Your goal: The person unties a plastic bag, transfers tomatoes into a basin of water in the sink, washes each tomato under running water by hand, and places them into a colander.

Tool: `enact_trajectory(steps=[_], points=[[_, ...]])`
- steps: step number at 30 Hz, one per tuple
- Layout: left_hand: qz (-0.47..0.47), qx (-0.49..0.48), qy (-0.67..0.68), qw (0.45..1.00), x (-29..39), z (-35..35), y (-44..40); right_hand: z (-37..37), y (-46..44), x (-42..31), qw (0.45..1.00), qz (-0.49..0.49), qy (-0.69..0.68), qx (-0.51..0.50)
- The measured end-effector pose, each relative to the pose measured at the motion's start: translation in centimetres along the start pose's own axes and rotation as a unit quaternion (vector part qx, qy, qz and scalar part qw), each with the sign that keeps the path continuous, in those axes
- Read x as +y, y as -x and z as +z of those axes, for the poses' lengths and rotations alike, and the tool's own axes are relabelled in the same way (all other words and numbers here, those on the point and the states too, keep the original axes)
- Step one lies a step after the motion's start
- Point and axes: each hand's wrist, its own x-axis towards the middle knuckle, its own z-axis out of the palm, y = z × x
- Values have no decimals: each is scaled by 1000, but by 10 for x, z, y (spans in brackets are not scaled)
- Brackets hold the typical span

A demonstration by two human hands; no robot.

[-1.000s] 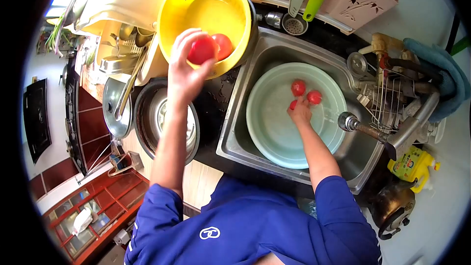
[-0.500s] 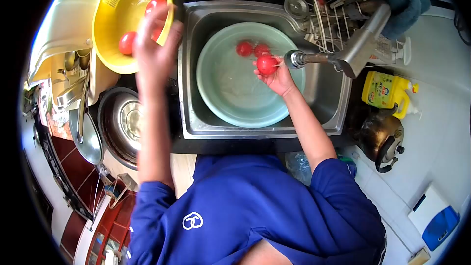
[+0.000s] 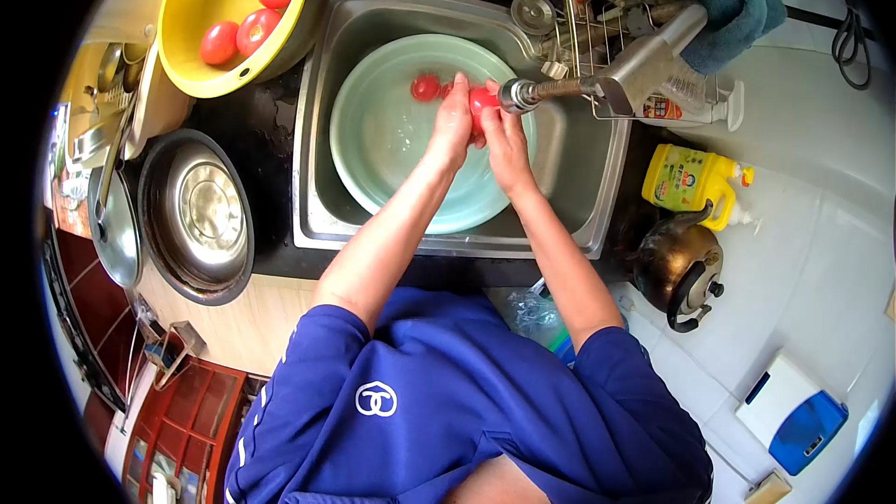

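Both hands are together over a pale green basin [image 3: 373,163] of water in the sink. A red tomato [image 3: 482,105] is held between my left hand [image 3: 454,119] and my right hand [image 3: 505,137], just beside the faucet head [image 3: 516,95]. Another tomato [image 3: 426,87] lies in the water at the left of my hands, and a bit of red shows behind my left fingers. At the upper left, a yellow colander [image 3: 201,0] holds three tomatoes [image 3: 258,31].
The steel sink [image 3: 313,196] surrounds the basin. A metal bowl [image 3: 207,210] sits on the left. On the right are a wire rack [image 3: 597,47] with a blue towel [image 3: 742,14], a yellow bottle [image 3: 689,182] and a kettle [image 3: 679,261].
My left hand has left the colander, where three tomatoes lie, and has come to the basin. It now meets my right hand around the tomato. The view has shifted slightly.
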Motion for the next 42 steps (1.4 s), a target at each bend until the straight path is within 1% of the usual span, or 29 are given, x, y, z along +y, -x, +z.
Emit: enact_trajectory(steps=[1,2,4,5,8,9,12,13,16,18,20,21,24,25,27,28,29,32,33,34,35,36,37,40,41,42], points=[[-53,52,86,993,5,12,7,-5,-1,0,990,-79,113,-21],[-106,102,171,974,11,25,13,-10,-3,-5,987,-86,130,-42],[-96,-23,141,985,12,20,18,-20,-8,-22,978,-97,166,-82],[-91,-86,124,984,12,17,20,-21,-12,-23,994,-13,93,-53],[-125,-125,53,983,1,10,17,-26,-19,-16,993,119,8,-5],[-116,-107,52,986,5,16,21,-23,-21,-12,989,127,-77,-8],[-153,-126,150,969,2,7,13,-21,-17,-19,984,85,-153,-34],[-144,-159,187,959,0,2,11,-20,-13,-20,983,84,-158,-48],[-137,-122,214,959,-6,0,9,-19,-10,-24,979,86,-165,-83],[-109,-88,186,973,-8,4,9,-19,-11,-25,977,100,-159,-98],[-80,-53,155,983,-10,9,10,-18,-16,-20,974,136,-168,-64],[-65,-14,129,989,-12,12,12,-17,-19,-16,972,153,-173,-48],[60,62,15,996,-11,29,16,-11,-20,5,973,205,-88,51],[81,84,-37,992,-11,32,19,-7,-18,8,974,183,-120,60],[50,14,1,999,-5,23,12,-3,-14,-1,998,13,-24,48],[34,-22,19,999,-3,18,8,-1,-13,-6,996,-72,23,43],[-2,24,93,995,-7,14,3,-5,-11,-2,973,-182,144,10],[-116,-94,100,984,4,-14,11,-11,-7,-11,980,-125,143,-59],[-133,-130,56,981,7,-16,15,-10,-11,-20,996,2,75,-49],[-100,-92,5,991,4,-9,18,-10,-15,-12,995,93,-20,6],[-66,-54,-46,995,0,5,21,-9,-23,3,975,181,-115,61],[-32,-15,-97,995,-2,14,21,-8,-29,3,934,266,-208,116],[73,-34,-180,980,-11,14,16,-9,-31,1,919,307,-222,111],[110,-17,-108,988,-2,17,14,-5,-28,-13,916,310,-249,64],[113,-35,-109,987,3,17,11,0,-25,-17,932,290,-210,47],[59,10,-66,996,3,14,6,1,-24,-5,946,264,-187,10]])
